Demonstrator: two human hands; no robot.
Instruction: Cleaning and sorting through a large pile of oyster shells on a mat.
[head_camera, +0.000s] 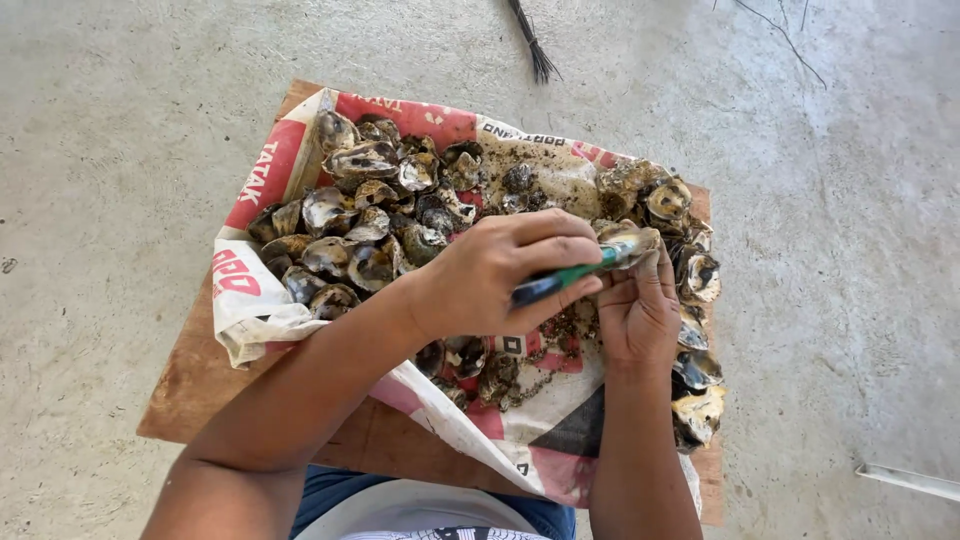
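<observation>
The left hand (500, 275) is reaching across w/ fingers closed round a green-handled knife (560, 280), its tip lying against the oyster (628, 242). The right hand (640, 315) is holding that oyster up at its fingertips, fingers curled round the shell from below, just above the sack (545, 425). The sack, white w/ red and black print, is lying spread over a wooden board (190, 385) on the concrete floor (110, 150). A pile of dark shells (365, 215) is sitting on the sack's left part, just beyond the left wrist; more shells (695, 330) are lining the right edge, beside the right hand. Bits of shell and grit are lying under the hands, approx. mid-sack. A dark broom tip (535, 50) is resting on the floor beyond the board, well apart. A pale bar (910, 480) is lying at the far right.
</observation>
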